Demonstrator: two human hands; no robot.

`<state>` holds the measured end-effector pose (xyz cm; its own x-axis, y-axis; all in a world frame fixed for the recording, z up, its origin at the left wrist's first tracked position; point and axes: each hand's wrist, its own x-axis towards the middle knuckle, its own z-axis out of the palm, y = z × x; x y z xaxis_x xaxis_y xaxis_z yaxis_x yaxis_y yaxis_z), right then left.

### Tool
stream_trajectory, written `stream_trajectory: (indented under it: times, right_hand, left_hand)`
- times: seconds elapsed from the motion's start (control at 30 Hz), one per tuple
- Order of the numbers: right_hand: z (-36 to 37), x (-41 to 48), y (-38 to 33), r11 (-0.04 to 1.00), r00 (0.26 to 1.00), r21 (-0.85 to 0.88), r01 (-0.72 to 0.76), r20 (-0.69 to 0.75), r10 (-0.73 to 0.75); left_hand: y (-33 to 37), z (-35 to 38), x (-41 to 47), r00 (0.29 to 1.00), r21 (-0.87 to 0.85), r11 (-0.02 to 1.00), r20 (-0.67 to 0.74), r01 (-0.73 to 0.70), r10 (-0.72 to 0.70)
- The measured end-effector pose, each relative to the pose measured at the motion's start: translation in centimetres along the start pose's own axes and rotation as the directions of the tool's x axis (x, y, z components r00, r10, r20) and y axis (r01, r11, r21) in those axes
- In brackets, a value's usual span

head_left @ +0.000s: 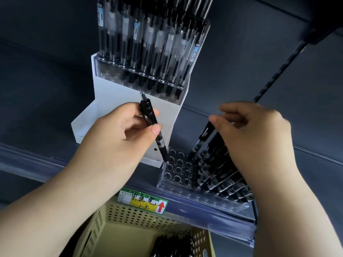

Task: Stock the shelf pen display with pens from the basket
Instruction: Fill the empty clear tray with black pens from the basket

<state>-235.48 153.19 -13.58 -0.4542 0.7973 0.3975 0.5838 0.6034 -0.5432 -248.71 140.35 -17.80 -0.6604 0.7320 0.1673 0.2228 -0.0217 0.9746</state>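
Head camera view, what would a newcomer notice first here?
First, the left hand at centre, gripping a slim black pen whose tip is at an empty hole in the clear plastic pen rack on the shelf. Beside it, the right hand pinches the top of another black pen standing in the rack's filled right side. Below, a pale yellow perforated plastic basket holds spare black pens.

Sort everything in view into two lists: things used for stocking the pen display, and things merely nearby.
In use: left hand, held pen, clear holed rack, racked pens, right hand, basket, basket pens.
Merely nearby: white upper display, price label, slotted shelf rail.
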Motion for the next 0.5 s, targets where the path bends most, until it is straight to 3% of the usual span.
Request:
stream_trajectory:
  times: [0.5]
  right_hand:
    - [0.36, -0.60, -0.04, 0.985, 0.989, -0.093, 0.145, -0.001, -0.146]
  left_hand:
    - [-0.55, 0.54, 0.45, 1.000, -0.019, 1.000, 0.000, -0.022, 0.022]
